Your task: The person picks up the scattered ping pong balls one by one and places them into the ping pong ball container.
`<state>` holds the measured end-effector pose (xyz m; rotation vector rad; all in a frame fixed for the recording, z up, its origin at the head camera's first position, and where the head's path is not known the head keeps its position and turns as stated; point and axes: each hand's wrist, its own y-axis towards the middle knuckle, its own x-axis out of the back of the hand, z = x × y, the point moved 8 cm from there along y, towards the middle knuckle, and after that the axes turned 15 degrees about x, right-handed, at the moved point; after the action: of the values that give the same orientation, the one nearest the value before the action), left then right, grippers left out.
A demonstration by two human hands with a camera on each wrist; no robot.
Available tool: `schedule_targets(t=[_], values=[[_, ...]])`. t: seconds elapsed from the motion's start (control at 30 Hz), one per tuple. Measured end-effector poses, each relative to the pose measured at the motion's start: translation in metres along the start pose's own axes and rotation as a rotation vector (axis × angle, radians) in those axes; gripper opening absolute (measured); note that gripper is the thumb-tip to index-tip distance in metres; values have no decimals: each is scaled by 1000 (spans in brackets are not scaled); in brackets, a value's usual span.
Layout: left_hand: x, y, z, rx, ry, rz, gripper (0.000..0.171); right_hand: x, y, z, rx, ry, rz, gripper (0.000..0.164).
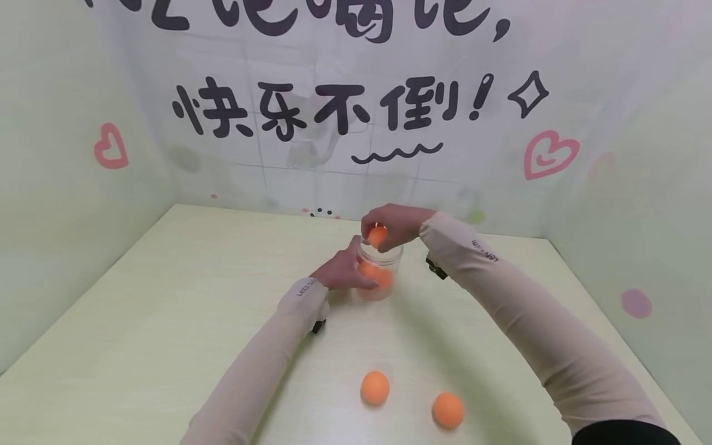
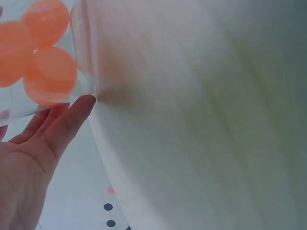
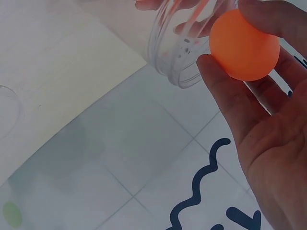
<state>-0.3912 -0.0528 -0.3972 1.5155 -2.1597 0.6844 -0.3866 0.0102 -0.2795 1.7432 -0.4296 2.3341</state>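
Note:
A clear, open-mouthed plastic jar (image 1: 394, 253) stands toward the back of the table, with several orange ping-pong balls (image 2: 50, 75) inside. My left hand (image 1: 346, 269) grips its side, fingers and thumb spread around the wall. Just over the mouth, my right hand (image 1: 402, 224) pinches one orange ping-pong ball (image 3: 244, 45) between thumb and fingers. In the right wrist view that ball sits right at the jar's rim (image 3: 184, 79). Two more balls lie on the table nearer to me, one at the middle (image 1: 375, 388) and one to its right (image 1: 447, 410).
The pale table (image 1: 183, 309) is bounded by a printed white cloth (image 1: 311, 179) at the back and by light panels on the left and right. Both forearms reach across the table, the right one passing above its right side.

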Motion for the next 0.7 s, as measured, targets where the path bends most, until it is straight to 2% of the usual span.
schedule_targets(t=[0.27,0.7], values=[[-2,3,-1,1,15,5,80,-6,1,-3,-31,14,22,23],[0,1,2,34,72,-14,79,-8,3,1,-11,17,52,24]])
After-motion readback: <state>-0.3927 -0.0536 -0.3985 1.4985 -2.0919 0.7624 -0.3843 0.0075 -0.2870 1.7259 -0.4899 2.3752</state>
